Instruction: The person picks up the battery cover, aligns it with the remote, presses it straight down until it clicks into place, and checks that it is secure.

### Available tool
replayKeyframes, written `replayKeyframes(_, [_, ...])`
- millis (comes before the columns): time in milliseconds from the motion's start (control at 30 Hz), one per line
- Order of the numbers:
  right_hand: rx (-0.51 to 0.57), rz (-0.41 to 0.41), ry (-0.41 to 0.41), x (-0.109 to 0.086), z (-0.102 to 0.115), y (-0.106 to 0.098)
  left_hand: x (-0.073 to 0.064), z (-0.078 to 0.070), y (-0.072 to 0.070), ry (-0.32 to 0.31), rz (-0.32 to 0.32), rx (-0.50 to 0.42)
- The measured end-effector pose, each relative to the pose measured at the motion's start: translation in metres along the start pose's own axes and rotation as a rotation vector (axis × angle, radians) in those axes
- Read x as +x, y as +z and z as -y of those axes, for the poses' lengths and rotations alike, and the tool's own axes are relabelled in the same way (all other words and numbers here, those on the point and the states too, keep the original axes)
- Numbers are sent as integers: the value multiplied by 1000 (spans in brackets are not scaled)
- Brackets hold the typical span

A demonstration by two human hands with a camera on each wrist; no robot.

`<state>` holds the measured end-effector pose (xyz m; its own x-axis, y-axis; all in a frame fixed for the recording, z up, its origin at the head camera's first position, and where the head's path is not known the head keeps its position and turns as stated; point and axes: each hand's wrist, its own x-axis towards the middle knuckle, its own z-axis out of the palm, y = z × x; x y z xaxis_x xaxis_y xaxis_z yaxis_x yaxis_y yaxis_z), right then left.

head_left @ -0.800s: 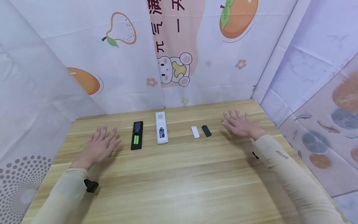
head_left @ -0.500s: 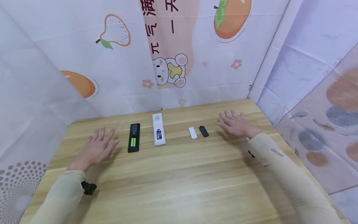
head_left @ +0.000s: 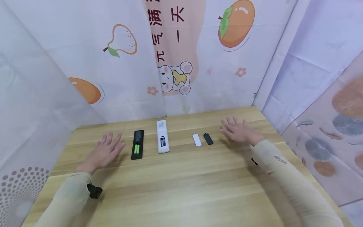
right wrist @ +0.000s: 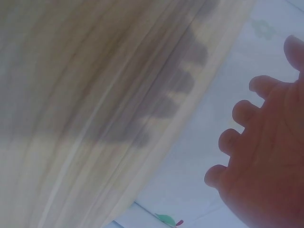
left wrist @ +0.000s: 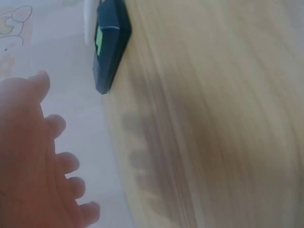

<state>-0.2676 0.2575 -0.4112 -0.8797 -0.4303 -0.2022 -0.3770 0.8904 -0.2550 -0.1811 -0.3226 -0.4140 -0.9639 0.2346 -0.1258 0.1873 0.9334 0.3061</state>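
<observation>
In the head view my left hand [head_left: 102, 154] hovers over the left of the table, fingers spread, holding nothing. Just right of it lies a black remote control [head_left: 137, 144], back up, with two green batteries [head_left: 136, 149] in its uncovered compartment. Beside that is a white remote control [head_left: 162, 136], also back up, with dark blue batteries [head_left: 163, 141] in it. Farther right lie a white battery cover [head_left: 197, 140] and a black battery cover [head_left: 208, 139]. My right hand [head_left: 237, 130] is right of the black cover, fingers spread, above the table and touching nothing.
The wooden table [head_left: 175, 189] ends at the back against a white curtain [head_left: 136, 72] printed with fruit and a cartoon animal. More printed cloth [head_left: 320, 104] hangs along the right side. A black strap buckle [head_left: 94, 191] sticks out from the left sleeve.
The head view shifts slightly, so the whole scene sits a little lower. Both hands keep nearly the same place over the table, and the remotes and covers have not moved.
</observation>
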Motion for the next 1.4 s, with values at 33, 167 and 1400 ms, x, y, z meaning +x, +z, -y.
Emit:
replayKeyframes(33, [8, -1, -7, 1, 2, 0, 0, 0, 1, -1, -4, -15])
replayKeyframes(167, [44, 5, -16, 5, 7, -1, 1, -1, 2, -10, -16, -51])
replayKeyframes(1400, [56, 40, -72, 21, 26, 5, 39, -8, 1, -140, 31, -490])
